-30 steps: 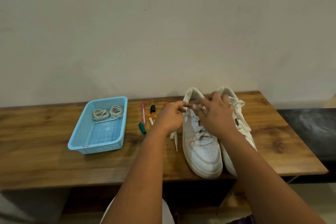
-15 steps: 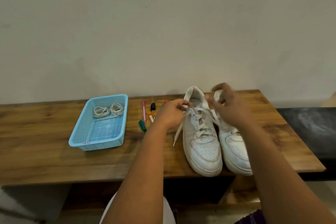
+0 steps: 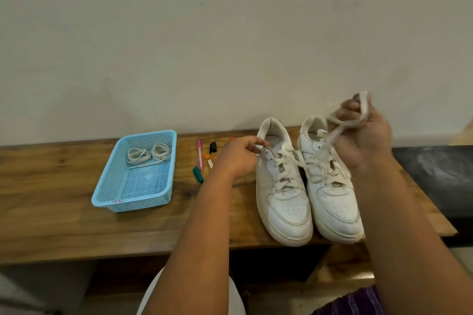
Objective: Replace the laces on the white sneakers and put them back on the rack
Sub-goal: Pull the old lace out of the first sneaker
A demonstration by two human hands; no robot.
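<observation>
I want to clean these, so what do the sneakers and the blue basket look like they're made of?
White sneakers: likely smooth leather or faux leather, shown by perforated toes, stitched panels and creases. Blue basket: moulded plastic, with a fine mesh of holes.

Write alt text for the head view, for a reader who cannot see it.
A person's right hand lifts a lace out of the left sneaker while the left hand steadies its collar. A second sneaker stands beside it on a wooden bench; a blue basket holds coiled laces, with pens between.
</observation>
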